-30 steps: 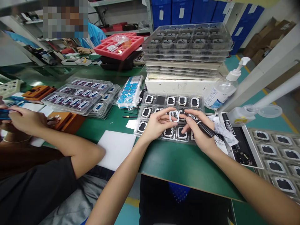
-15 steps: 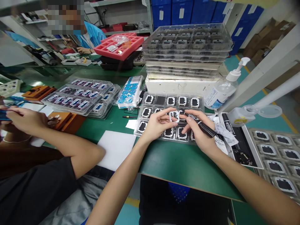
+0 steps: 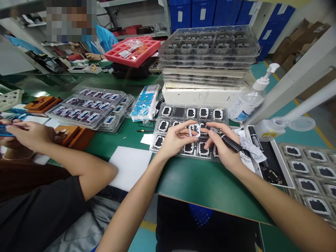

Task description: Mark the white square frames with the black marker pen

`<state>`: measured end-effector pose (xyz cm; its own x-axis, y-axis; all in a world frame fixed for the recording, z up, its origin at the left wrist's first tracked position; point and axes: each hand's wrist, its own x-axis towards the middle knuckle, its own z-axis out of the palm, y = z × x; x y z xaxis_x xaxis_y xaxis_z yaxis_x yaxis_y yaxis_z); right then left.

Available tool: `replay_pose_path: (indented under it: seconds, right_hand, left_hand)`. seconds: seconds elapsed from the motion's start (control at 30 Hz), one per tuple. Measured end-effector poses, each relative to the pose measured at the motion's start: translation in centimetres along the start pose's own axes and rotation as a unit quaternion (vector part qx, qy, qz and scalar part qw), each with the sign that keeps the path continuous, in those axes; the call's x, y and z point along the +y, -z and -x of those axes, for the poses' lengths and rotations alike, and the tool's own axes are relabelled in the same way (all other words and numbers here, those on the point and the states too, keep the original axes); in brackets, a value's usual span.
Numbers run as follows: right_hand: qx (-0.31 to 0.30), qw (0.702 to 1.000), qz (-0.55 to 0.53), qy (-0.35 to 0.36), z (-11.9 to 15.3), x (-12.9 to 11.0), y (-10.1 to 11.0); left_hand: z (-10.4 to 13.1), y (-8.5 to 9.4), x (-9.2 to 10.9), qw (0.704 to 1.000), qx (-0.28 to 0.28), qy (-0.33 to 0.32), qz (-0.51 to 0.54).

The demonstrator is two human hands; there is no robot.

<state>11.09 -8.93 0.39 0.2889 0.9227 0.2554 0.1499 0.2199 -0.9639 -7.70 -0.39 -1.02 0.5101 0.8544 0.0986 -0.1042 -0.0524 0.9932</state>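
Between the fingers and thumb of my left hand is a small white square frame with rounded corners and an open middle. My right hand grips a black marker pen, its tip end pointing left toward the frame. Whether the tip touches the frame is too small to tell. Both hands are above a clear plastic tray whose pockets hold several similar frames with dark centres. One back-row pocket has no frame in it. My hands hide part of the tray's middle and right.
Stacked clear trays stand behind on a white box. A pump bottle is at right, beside an open box with another marker. A white foam sheet lies left, near a co-worker's arm. More trays sit far right.
My hands, the frame and the marker hold nearly the same position. The view has shifted very slightly.
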Motion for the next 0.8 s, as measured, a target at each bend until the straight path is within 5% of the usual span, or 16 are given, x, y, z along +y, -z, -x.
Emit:
replay_pose_path:
  seconds: [0.8]
  right_hand:
    - [-0.01,1.0,0.011,-0.006,0.06,-0.5,-0.01]
  left_hand:
    - [-0.11,0.04,-0.05,1.0,0.001,0.0,-0.013]
